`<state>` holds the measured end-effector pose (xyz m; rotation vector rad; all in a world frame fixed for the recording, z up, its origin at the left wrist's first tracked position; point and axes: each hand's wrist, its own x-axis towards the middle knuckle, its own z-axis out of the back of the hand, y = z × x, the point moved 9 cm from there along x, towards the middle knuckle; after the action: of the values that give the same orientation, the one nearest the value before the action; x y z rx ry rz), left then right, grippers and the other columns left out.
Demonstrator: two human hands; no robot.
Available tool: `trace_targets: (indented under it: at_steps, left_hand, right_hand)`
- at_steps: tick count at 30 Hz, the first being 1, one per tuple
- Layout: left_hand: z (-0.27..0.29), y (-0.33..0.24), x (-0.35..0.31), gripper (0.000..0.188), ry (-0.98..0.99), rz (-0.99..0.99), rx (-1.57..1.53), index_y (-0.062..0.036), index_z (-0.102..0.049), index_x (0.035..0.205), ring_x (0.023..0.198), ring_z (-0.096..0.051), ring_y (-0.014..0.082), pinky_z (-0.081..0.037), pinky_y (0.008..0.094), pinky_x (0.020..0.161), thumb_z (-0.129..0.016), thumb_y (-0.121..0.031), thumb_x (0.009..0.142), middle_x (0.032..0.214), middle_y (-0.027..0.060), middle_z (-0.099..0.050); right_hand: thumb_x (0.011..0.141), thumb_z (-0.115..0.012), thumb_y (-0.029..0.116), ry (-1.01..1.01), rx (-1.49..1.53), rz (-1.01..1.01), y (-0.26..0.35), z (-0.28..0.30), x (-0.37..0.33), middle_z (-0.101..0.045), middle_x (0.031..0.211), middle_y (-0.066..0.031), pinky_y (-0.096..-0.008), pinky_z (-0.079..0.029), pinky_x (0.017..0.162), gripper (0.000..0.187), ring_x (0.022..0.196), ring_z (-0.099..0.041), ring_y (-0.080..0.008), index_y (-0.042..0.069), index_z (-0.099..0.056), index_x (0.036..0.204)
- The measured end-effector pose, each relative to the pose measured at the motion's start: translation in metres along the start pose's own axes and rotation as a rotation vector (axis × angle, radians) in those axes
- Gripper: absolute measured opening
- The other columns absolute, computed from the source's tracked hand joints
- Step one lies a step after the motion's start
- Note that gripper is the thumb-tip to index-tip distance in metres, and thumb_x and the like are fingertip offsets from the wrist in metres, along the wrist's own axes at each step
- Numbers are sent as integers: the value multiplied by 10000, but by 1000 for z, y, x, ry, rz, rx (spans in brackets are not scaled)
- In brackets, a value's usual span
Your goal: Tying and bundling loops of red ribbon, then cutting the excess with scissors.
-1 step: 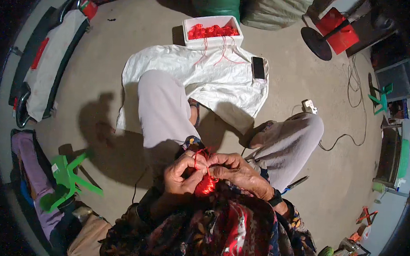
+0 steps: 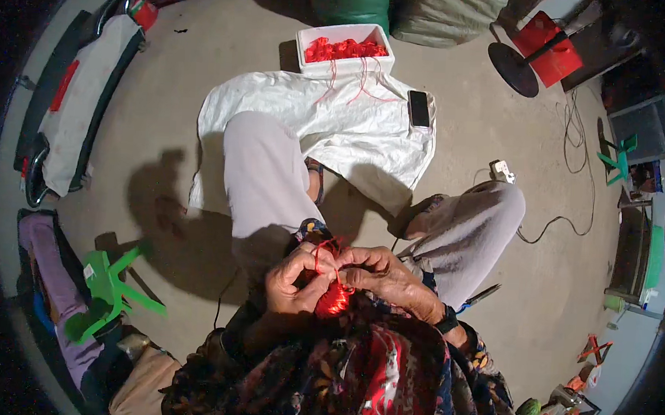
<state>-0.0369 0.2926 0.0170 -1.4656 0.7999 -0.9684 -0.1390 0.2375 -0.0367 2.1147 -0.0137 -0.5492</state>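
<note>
Close in front of my body, my left hand [image 2: 298,282] and my right hand [image 2: 385,278] meet with their fingertips pinched. Between them runs a thin red cord [image 2: 317,259], which loops up over the left fingers. Below the fingertips hangs a shiny bundle of red thread [image 2: 333,302], perhaps a tassel, partly covered by the left hand. Both hands are closed on the cord. Exactly where each fingertip grips is too small to make out. A dark watch [image 2: 447,321] is on my right wrist.
A white box [image 2: 346,69] of red thread bundles stands ahead at the far edge of a white sheet [image 2: 267,93], cords trailing out. On the sheet lies a phone [image 2: 419,110]. Green stool [image 2: 106,290] at left; power strip [image 2: 502,172] and cable at right; sacks [image 2: 448,18] behind.
</note>
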Motion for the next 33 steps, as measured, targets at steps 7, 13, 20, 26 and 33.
trace_targets:
  at_steps: [7, 13, 20, 26, 33]
  left_hand:
    - [2, 8, -8, 115, -6, 49, -61, -6, -571, 831, 794, -577, 153, -472, 300, 751, -613, 93, 787, 854, 97, -610]
    - [2, 13, -9, 103, 85, 104, -152, -10, -567, 879, 836, -596, 184, -475, 331, 780, -614, 63, 823, 908, 149, -638]
    - [7, 19, -21, 36, 45, 334, -338, 26, -610, 894, 896, -610, 169, -479, 316, 842, -596, 11, 865, 954, 124, -651]
    - [11, 27, -29, 106, 12, 496, -421, 52, -590, 928, 936, -608, 184, -457, 345, 902, -549, -44, 910, 972, 141, -652]
    - [17, 45, -39, 227, -2, 465, -653, 41, -530, 892, 894, -603, 240, -464, 395, 881, -510, -175, 958, 898, 165, -628]
  right_hand:
    - [920, -578, 129, -21, -37, 15, 5, -4, -2, -620, 863, 42, -214, -428, 723, 128, 808, -530, -36, 33, -625, 991]
    - [907, -571, 88, -25, -34, 5, 3, -5, -5, -606, 852, 46, -206, -419, 720, 98, 800, -526, -34, 34, -625, 968]
    - [857, -575, 33, -87, -69, -39, 9, -2, -13, -591, 848, 45, -209, -406, 725, 64, 784, -513, -42, 29, -627, 894]
    - [821, -571, 21, -228, -114, -27, 9, 11, -20, -553, 855, 24, -226, -396, 747, 24, 804, -500, -68, 24, -593, 830]
    - [778, -603, 14, -71, -396, 209, 17, 3, -21, -547, 863, -38, -283, -399, 818, 56, 896, -501, -158, 13, -563, 818]
